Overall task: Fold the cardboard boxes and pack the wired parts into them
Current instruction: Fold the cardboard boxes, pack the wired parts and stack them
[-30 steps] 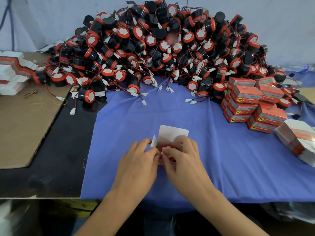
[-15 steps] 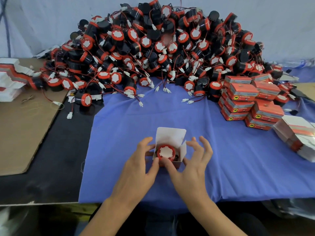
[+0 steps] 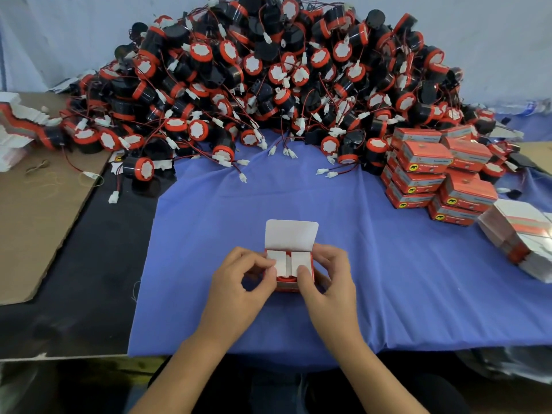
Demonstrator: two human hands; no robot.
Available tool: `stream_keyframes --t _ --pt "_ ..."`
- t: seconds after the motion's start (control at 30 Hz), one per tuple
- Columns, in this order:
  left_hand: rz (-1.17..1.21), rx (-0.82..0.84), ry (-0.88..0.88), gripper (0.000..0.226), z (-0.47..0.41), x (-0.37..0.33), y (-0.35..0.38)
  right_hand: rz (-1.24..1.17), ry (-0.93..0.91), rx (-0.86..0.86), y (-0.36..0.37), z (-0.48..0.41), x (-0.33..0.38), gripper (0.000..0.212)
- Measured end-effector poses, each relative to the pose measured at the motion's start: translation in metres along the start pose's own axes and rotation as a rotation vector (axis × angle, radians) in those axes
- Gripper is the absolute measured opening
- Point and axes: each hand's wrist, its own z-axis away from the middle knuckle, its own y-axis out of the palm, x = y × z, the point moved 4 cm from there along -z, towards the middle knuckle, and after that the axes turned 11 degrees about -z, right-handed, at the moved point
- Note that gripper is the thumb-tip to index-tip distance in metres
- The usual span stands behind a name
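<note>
Left grip (image 3: 239, 283), right grip (image 3: 330, 283) pinch box (image 3: 291, 234); lettering illegible.

Two white side flaps (image 3: 280, 262) are covering most of the wired part (image 3: 283, 279) inside the open box (image 3: 291, 234). Only a red sliver is showing between and below them, and its wire is lying out of sight. The left hand (image 3: 239, 282) and right hand (image 3: 328, 279) are gripping the box and masking its side walls.

The pile of wired parts (image 3: 268, 79) is running off the far edge. Its right foot is disappearing behind the stack of finished boxes (image 3: 427, 171), whose print is showing too small to read.

The left stack of flat blanks (image 3: 12, 130) and the right stack of flat blanks (image 3: 519, 234) are being cut by the frame edges. Both forearms are running out at the near edge, where dark shapes below the blue cloth (image 3: 388, 294) are showing too blurred to name.
</note>
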Motion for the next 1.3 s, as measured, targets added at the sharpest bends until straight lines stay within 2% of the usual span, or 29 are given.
stream_keyframes --t 0.07,0.1,0.17,0.23,0.33,0.47,0.57,0.67,0.8,0.9,1.03,1.2,1.3 --pt "0.076 0.022 -0.046 0.037 0.0 0.004 0.0 -0.117 0.049 0.043 -0.002 -0.001 -0.002 0.061" --pt "0.112 0.043 -0.054 0.052 0.0 0.006 0.0 -0.11 0.042 0.066 -0.002 -0.002 -0.002 0.065" --pt "0.142 0.075 -0.037 0.07 0.0 0.008 0.002 -0.078 0.015 0.102 -0.002 -0.005 -0.001 0.056" --pt "0.151 0.062 -0.03 0.065 0.0 0.009 0.001 -0.103 0.015 0.09 -0.002 -0.005 -0.001 0.044" --pt "0.128 0.015 -0.018 0.039 0.0 0.008 -0.002 -0.09 0.039 0.076 -0.002 -0.003 -0.002 0.029" --pt "0.09 0.074 0.016 0.018 0.004 0.005 -0.002 -0.056 0.076 0.156 -0.004 0.001 -0.005 0.029" --pt "0.067 0.129 0.048 0.028 0.006 0.002 -0.002 0.03 0.067 0.234 -0.004 0.004 -0.005 0.039" --pt "0.035 0.136 0.013 0.043 0.007 0.001 -0.002 0.059 0.059 0.227 -0.004 0.004 -0.006 0.045" --pt "-0.055 0.133 0.092 0.045 0.006 0.0 -0.002 0.076 -0.028 0.243 -0.002 0.003 -0.005 0.05" --pt "-0.104 0.129 0.153 0.038 0.007 -0.001 -0.003 0.047 -0.048 0.221 -0.003 0.001 -0.006 0.044" --pt "-0.093 0.092 0.148 0.029 0.005 -0.002 -0.003 0.009 -0.041 0.182 -0.003 0.0 -0.007 0.035" --pt "-0.167 0.004 0.191 0.029 0.008 -0.003 -0.004 0.041 -0.047 0.133 -0.005 0.001 -0.008 0.04" --pt "-0.269 -0.101 0.273 0.029 0.012 -0.008 -0.007 0.096 -0.094 0.163 -0.003 0.002 -0.002 0.037"
